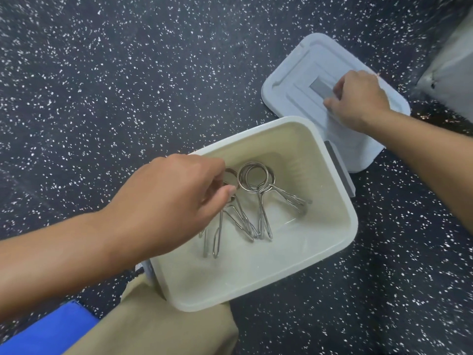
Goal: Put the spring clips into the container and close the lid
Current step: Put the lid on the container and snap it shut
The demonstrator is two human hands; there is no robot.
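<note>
A white rectangular container (330, 226) stands open on the speckled floor. Inside lie metal spring clips (257, 179) with round coils and long wire handles. My left hand (174, 201) reaches into the container from the left, and its fingers pinch the coil of one spring clip (230, 224), whose handles point toward me. The pale lid (302, 73) lies flat on the floor beyond the container's far right corner. My right hand (358, 101) rests on top of the lid, with its fingers curled at the grey recessed handle (320, 87).
Dark rubber floor (102, 85) with white flecks surrounds everything. A tan trouser leg (158, 324) touches the container's near corner. A blue object (48, 329) sits at the bottom left. A grey slab (450, 73) occupies the upper right corner.
</note>
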